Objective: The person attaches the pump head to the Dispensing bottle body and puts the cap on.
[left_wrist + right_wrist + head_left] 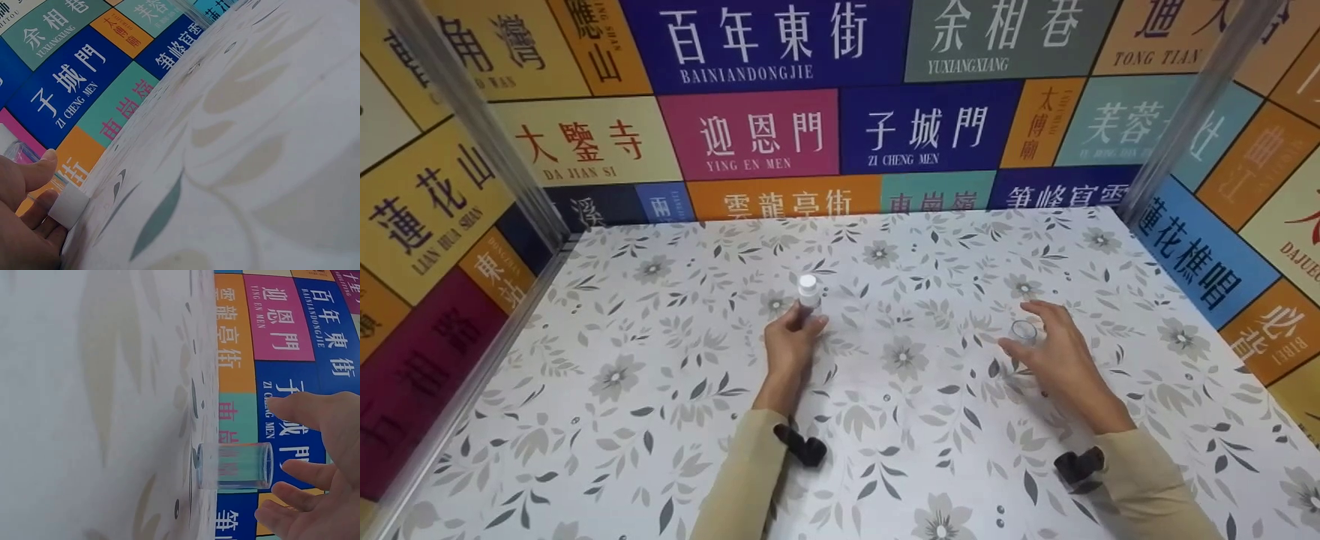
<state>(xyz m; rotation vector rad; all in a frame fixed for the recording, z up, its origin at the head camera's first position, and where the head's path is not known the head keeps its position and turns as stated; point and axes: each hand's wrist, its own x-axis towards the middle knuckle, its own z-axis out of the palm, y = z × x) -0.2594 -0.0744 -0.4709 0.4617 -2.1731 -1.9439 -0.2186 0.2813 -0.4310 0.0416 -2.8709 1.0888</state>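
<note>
In the head view my left hand holds a small bottle with a white cap, thumb on one side and fingers on the other. The left wrist view shows its clear body and a white lower part at the tabletop; the hand hides some of it. On the right, a clear, open-topped cylinder like a small cup stands upright on the table. Around its top, my right hand has thumb and fingers spread apart. The right wrist view shows the fingertips close to the rim, without a visible grip.
A white tabletop with grey flower and leaf patterns lies under both hands. Colourful panels with Chinese lettering rise behind and at both sides. Clear strips stand at the back corners. Black wrist devices sit at both sleeves.
</note>
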